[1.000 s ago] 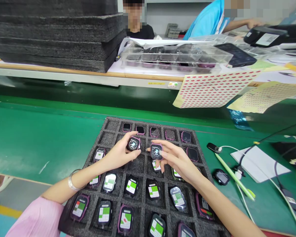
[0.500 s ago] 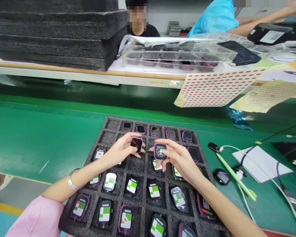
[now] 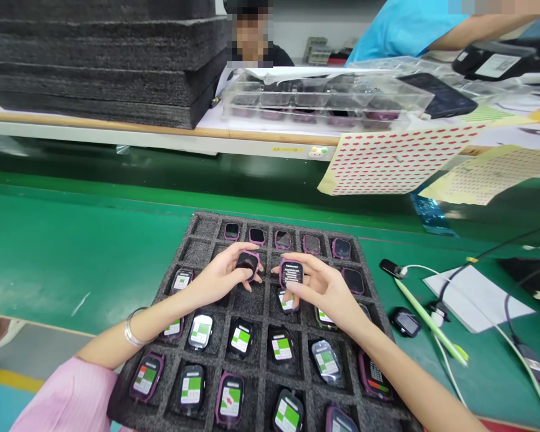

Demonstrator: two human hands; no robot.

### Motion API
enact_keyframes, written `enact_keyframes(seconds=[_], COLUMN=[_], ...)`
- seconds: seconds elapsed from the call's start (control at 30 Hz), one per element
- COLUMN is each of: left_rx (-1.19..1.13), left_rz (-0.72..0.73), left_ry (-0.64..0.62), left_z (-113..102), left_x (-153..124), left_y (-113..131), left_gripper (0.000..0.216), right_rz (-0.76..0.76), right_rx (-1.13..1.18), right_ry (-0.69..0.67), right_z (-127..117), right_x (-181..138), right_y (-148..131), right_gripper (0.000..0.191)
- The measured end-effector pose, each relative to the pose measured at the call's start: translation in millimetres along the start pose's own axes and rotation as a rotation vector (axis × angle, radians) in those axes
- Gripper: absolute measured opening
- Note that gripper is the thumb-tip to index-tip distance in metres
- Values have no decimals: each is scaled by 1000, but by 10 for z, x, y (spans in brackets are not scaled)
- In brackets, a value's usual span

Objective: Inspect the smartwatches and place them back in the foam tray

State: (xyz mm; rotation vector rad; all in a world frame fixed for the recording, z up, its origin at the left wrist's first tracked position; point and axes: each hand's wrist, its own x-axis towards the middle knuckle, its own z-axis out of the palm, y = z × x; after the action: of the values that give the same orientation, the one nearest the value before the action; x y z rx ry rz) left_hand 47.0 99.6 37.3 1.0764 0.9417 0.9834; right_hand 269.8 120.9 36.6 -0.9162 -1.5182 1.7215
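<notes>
My left hand point(image 3: 220, 277) is closed on a purple-rimmed smartwatch body with a dark screen point(image 3: 247, 264), held just above the black foam tray point(image 3: 198, 230). My right hand point(image 3: 321, 288) is closed on a second watch body point(image 3: 291, 273), whose screen shows white text. Both hover over the tray's second row. The tray's pockets hold several more watch bodies; those in the near rows show green and white screens point(image 3: 240, 339), and those in the far row are dark point(image 3: 282, 239).
The tray lies on a green conveyor belt point(image 3: 72, 246). To its right are a loose watch body point(image 3: 405, 323), a green pen point(image 3: 429, 324), cables and white paper point(image 3: 472, 297). Beyond the belt stand stacked foam trays point(image 3: 103, 60), clear plastic trays point(image 3: 319, 96), sticker sheets point(image 3: 391, 162) and two people.
The left watch's lit dial has gone dark and my left hand has lowered it slightly. The right watch's screen has changed from a dial to white text. Both hands stay over the tray.
</notes>
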Motion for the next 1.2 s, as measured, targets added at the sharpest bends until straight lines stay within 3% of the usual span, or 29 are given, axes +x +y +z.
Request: enact_keyframes(seconds=[0.1, 0.27, 0.37, 0.5, 0.63, 0.7, 0.83, 1.0, 1.13, 1.2], left_rx=[25, 61, 105, 227, 338, 359, 495, 730, 822, 857], left_rz=[24, 28, 32, 34, 25, 15, 71, 197, 280, 353], left_ry=[13, 13, 13, 30, 8, -20, 0, 32, 50, 82], left_z=[-11, -16, -24, -47, -37, -15, 36, 76, 84, 85], left_x=[11, 6, -10, -35, -56, -63, -75, -100, -87, -65], left_y=[-31, -45, -41, -53, -74, -82, -86, -73, -97, -120], left_gripper=[43, 44, 47, 48, 46, 46, 44, 45, 46, 49], right_rz=[0, -203, -301, -225, -85, -60, -44, -92, -264, -215], right_rx=[-105, -841, -1097, -1239, -1371, -1385, -1354, -1288, -895, -584], right_ry=[-48, -14, -64, -109, -73, 26, 218, 260, 268, 211], right_z=[-66, -219, -342, -591, -699, -653, -544, -503, -356, -242], right_x=[73, 279, 299, 173, 20, -22, -16, 49, 107, 142], right_y=[48, 153, 83, -109, -106, -13, 159, 50, -161, -204], right_gripper=[53, 44, 50, 22, 14, 10, 28, 19, 27, 29])
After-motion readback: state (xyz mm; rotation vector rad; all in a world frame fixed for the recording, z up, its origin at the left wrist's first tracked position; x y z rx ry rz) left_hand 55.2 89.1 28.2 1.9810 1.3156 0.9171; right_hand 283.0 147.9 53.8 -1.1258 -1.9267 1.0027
